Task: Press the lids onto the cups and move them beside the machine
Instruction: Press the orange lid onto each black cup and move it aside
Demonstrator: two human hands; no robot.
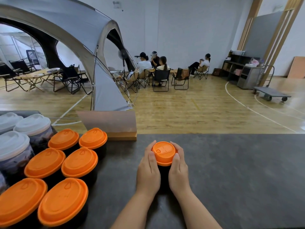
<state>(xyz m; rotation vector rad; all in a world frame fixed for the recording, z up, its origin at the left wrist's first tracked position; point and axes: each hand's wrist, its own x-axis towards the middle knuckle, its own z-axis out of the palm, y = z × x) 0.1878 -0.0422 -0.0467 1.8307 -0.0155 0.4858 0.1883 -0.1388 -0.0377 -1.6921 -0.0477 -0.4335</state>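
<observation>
A black cup point(163, 175) with an orange lid point(163, 152) stands on the dark counter in front of me. My left hand point(149, 169) wraps the cup's left side, thumb on the lid's rim. My right hand point(179, 169) wraps its right side, thumb on the rim too. At the left, several black cups with orange lids point(79, 162) stand in two rows, touching each other. No machine can be told apart in this view.
Clear cups with white lids point(32, 124) stand at the far left behind the orange ones. A slanted sign on a wooden base point(113, 128) sits at the counter's far edge. The dark counter point(231, 171) stretches to the right. Beyond are a tent, chairs and seated people.
</observation>
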